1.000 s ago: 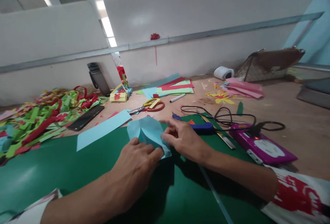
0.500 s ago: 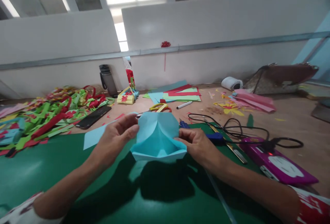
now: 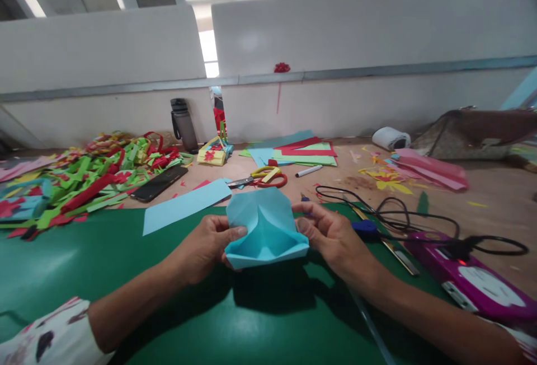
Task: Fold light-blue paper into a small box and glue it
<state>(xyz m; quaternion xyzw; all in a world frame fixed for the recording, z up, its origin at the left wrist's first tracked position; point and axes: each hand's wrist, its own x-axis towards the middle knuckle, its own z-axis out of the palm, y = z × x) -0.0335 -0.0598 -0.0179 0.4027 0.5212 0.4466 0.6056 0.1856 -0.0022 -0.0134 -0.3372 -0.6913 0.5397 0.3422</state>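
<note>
Between my two hands is a folded light-blue paper piece [image 3: 262,214], its front pocket bulging open towards me above the green mat [image 3: 268,326]. My left hand [image 3: 212,244] pinches its left side, thumb on the front and fingers behind. At the right edge, my right hand [image 3: 325,233] has thumb and fingers closed on the paper. Just beyond the paper lie scissors [image 3: 255,179] with yellow and red handles. A flat light-blue paper strip [image 3: 184,205] rests on the mat beyond my left hand.
Colourful paper strips [image 3: 96,174] heap at the left beside a phone [image 3: 159,183] and a bottle [image 3: 183,124]. On the right are a blue glue gun [image 3: 364,229], a black cable [image 3: 377,202], a metal-ended cutter [image 3: 403,258] and a purple power strip [image 3: 474,275]. Coloured sheets [image 3: 293,152] lie at the back.
My left hand has shifted from the paper's upper left corner down to its lower left side, thumb now on the front. My right hand still holds the right edge. The view has turned slightly left.
</note>
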